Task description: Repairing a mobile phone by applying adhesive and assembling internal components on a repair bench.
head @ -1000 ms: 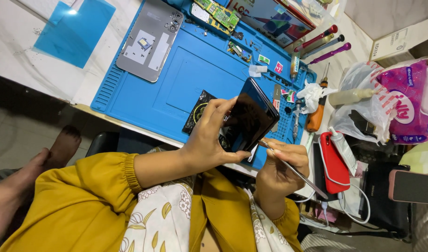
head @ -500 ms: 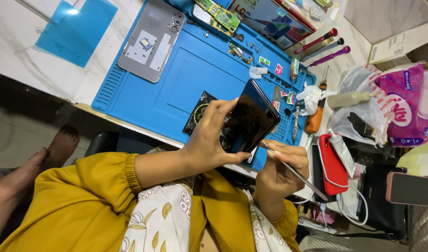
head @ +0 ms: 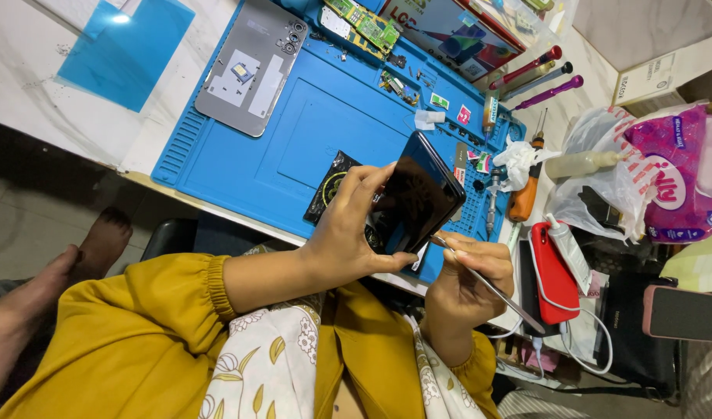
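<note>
A glossy black phone (head: 416,198), thin and flat with rounded corners, is held tilted up off a ridged blue silicone work mat (head: 294,132) that's laid over a pale marble-looking tabletop (head: 30,70). The left hand (head: 352,233) is wrapped round the phone's near edge, thumb underneath and fingers curled over the dark glass, so it's closed on it pretty firmly. A slim shiny metal pry tool (head: 488,285) is pinched in the right hand (head: 461,279), fingers bunched tight around the shaft, and its tip is pressed against the phone's lower corner, right at the seam. A matte silver back cover (head: 251,74) with round camera cutouts is laid flat at the far left of the mat, with a green circuit board (head: 368,23) just beyond it. A flat square of translucent blue film (head: 123,50) is seen further left on the table. Over on the right, an orange-handled screwdriver (head: 524,194), a red phone-shaped case (head: 554,271) and crinkly plastic bags (head: 604,171) are piled together. Mustard-yellow gathered sleeves (head: 139,326) are worn.
</note>
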